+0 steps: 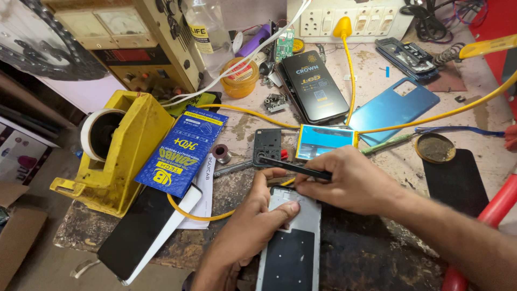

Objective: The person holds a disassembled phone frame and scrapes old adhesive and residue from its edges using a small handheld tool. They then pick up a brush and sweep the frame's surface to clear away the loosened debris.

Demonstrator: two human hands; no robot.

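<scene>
An opened phone frame point(293, 248), grey with a black inner panel, lies on the worn bench near the front edge. My left hand point(253, 226) presses on its upper left part, thumb laid across the top. My right hand point(350, 180) grips a thin black tool point(291, 166) that points left, just above the frame's top edge. A small black phone part point(267, 144) and a light blue battery-like piece point(325, 140) lie right behind the tool.
A yellow tape dispenser point(121, 151) stands at the left, a blue packet point(183, 150) leaning beside it. A black phone point(315, 86), a blue back cover point(393, 108), an orange jar point(238, 78), yellow cables point(447, 113) and a power strip point(350, 19) fill the back.
</scene>
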